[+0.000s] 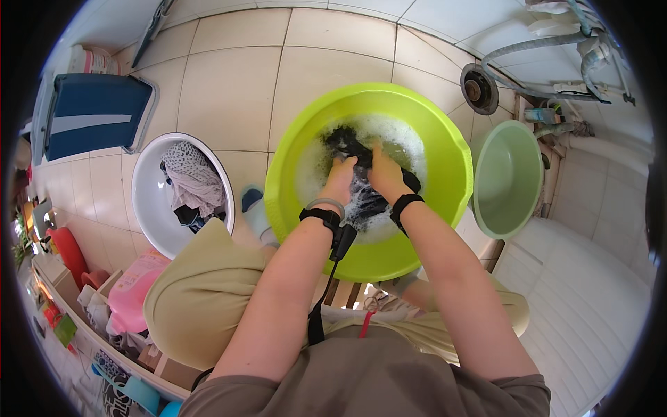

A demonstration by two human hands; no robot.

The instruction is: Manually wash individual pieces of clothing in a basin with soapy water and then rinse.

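Note:
A large lime-green plastic basin (443,208) stands on the tiled floor in front of me, with foamy water inside. Dark wet fabric (367,200) lies in the suds, partly under foam. My left hand (341,177) grips a bunched part of it near the basin's middle. Close by on the right, my right hand (384,174) is on the same fabric, its index finger pointing forward and its other fingers partly hidden, so its hold is unclear. Both wrists wear black straps; a grey ring circles the left one.
A white basin (143,193) holding patterned and dark clothes (193,177) is at the left. An empty pale green basin (508,182) stands right of the lime one, near a floor drain (479,89). A blue folding stool (99,117) and pink plastic bottle (138,292) are farther left.

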